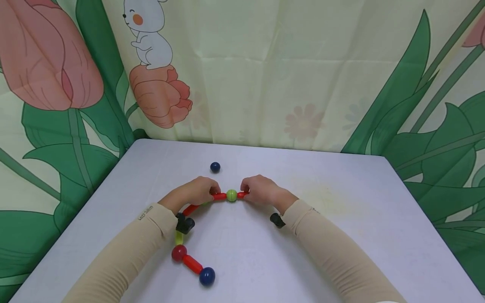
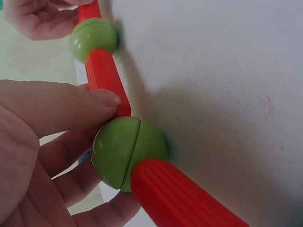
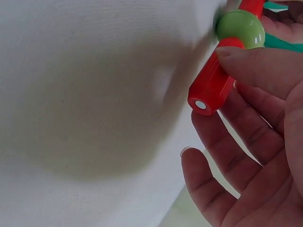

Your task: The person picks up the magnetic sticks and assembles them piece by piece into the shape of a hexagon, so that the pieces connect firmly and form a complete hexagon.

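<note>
A chain of magnetic rods and balls curves over the table. My left hand (image 1: 198, 191) pinches a red rod (image 2: 105, 75) between thumb and fingers, and its other fingers lie behind a green ball (image 2: 128, 151). A second green ball (image 1: 232, 195) joins that rod to the end red rod (image 3: 213, 85). My right hand (image 1: 264, 192) pinches this end rod, whose free tip shows a pale round spot in the right wrist view. Nearer me, the chain runs through a yellow-green rod (image 1: 179, 238), a red ball (image 1: 179, 253) and another red rod (image 1: 193, 264) to a dark blue ball (image 1: 207, 277).
A loose dark blue ball (image 1: 215, 167) lies beyond my hands, towards the back of the white table (image 1: 341, 244). A printed cloth (image 1: 242, 75) hangs behind the table. Black wrist cameras hide part of the chain at the left.
</note>
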Demonstrator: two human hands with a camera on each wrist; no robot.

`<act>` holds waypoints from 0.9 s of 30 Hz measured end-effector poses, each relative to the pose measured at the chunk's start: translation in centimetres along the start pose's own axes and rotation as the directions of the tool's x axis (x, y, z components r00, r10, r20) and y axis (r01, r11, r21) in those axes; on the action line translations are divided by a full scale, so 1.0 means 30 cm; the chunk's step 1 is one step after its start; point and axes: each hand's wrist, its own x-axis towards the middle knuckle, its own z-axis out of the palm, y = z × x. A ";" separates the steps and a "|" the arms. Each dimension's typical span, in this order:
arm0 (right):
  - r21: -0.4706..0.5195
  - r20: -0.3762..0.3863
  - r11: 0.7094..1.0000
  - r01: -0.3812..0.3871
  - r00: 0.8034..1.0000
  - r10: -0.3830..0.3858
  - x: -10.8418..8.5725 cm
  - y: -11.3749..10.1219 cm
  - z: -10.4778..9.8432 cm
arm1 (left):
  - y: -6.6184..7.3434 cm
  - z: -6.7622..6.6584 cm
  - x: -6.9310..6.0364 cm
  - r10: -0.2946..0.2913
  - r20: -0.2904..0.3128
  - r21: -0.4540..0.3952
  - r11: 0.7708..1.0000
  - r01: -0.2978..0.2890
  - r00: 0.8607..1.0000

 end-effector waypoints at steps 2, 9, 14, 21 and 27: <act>0.013 0.007 1.000 -0.018 1.000 0.017 -0.001 0.004 0.000 | -0.002 0.000 0.001 -0.003 0.001 0.004 1.000 0.003 1.000; 0.023 0.024 0.999 -0.041 0.999 0.041 -0.022 0.025 -0.007 | -0.007 -0.003 -0.009 -0.027 0.000 0.004 1.000 0.027 1.000; 0.019 0.038 0.999 -0.038 0.999 0.037 -0.034 0.044 -0.006 | -0.031 -0.006 -0.025 -0.056 0.003 -0.027 0.998 0.056 0.998; 0.010 0.054 1.000 -0.011 0.998 0.011 -0.047 0.049 -0.006 | -0.078 -0.015 -0.061 -0.025 0.015 -0.040 0.999 0.026 1.000; -0.002 0.045 1.000 0.006 0.999 -0.006 -0.052 0.050 -0.005 | -0.084 -0.030 -0.091 -0.038 0.041 -0.024 0.999 0.039 0.998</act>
